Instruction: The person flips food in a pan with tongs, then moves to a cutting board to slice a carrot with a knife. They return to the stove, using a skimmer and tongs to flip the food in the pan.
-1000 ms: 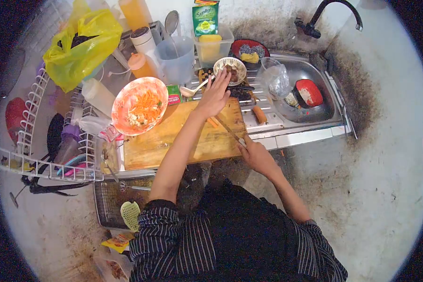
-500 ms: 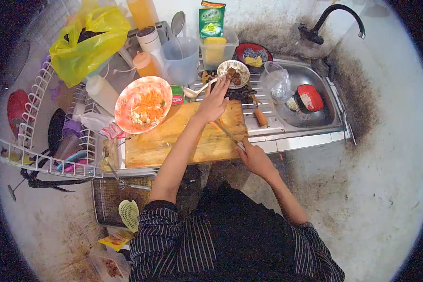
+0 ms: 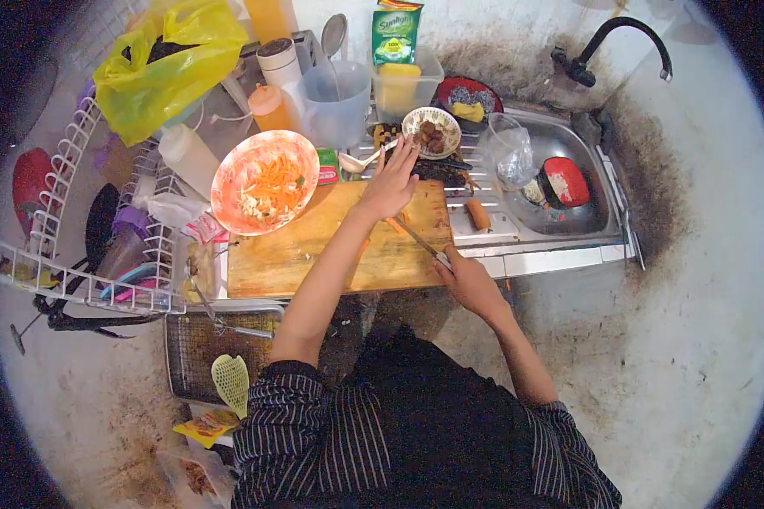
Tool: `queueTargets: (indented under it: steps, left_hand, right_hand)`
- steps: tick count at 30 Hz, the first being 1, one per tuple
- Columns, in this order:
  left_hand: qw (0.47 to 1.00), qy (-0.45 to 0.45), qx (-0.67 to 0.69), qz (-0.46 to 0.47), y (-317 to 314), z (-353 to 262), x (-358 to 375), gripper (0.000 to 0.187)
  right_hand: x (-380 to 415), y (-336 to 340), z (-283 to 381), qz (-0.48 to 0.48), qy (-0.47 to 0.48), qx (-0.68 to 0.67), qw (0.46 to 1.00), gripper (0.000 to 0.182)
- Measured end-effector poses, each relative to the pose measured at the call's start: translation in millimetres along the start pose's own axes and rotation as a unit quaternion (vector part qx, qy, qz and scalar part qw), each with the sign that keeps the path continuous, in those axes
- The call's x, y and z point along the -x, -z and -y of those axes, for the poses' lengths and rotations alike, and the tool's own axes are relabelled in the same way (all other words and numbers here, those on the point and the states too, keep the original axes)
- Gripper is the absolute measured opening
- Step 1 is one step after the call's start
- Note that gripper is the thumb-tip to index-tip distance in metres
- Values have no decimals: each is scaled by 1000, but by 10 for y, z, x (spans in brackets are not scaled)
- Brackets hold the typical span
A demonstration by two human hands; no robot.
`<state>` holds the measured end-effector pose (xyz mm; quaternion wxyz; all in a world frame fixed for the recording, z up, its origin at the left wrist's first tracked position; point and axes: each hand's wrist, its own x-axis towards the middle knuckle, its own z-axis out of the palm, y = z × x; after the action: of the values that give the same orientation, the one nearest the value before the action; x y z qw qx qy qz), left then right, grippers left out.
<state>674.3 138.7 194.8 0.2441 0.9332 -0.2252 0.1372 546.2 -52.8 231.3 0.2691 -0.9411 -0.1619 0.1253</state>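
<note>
My left hand [image 3: 390,182] reaches over the back edge of the wooden cutting board [image 3: 314,263], its fingers spread close to a small patterned bowl [image 3: 431,133] of brown pieces. Whether the fingertips touch that bowl is hard to tell. My right hand [image 3: 467,280] is closed on the handle of a knife [image 3: 418,237], whose blade lies low over the board and points to the upper left. Small orange bits show beside the blade. On the board's left back corner rests a pink-and-white bowl [image 3: 265,182] with orange shreds and pale pieces.
A carrot piece [image 3: 478,215] lies on the drainboard, right of the board. Further right is the sink [image 3: 569,216] with a red sponge-like item [image 3: 566,181], under a black faucet [image 3: 624,25]. Behind stand a bluish container [image 3: 335,106] and bottles; a white rack [image 3: 76,297] is left.
The view has shifted slightly, so the counter items sit a little differently in frame. Both hands keep nearly the same pose, the right still holding the knife.
</note>
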Motion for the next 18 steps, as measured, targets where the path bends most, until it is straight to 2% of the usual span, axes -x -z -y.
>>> queueTargets:
  steps: [10, 13, 18]
  left_hand:
    - [1000, 5, -2, 16, -31, 3, 29, 52]
    - [1000, 4, 2, 19, -1, 1, 34, 52]
    - [1000, -4, 11, 8, -8, 4, 33, 52]
  right_hand:
    - [-48, -5, 5, 17, -12, 16, 1000, 26]
    - [-39, 4, 14, 3, 12, -2, 1000, 27]
    - [-46, 44, 83, 43, -14, 8, 999, 25]
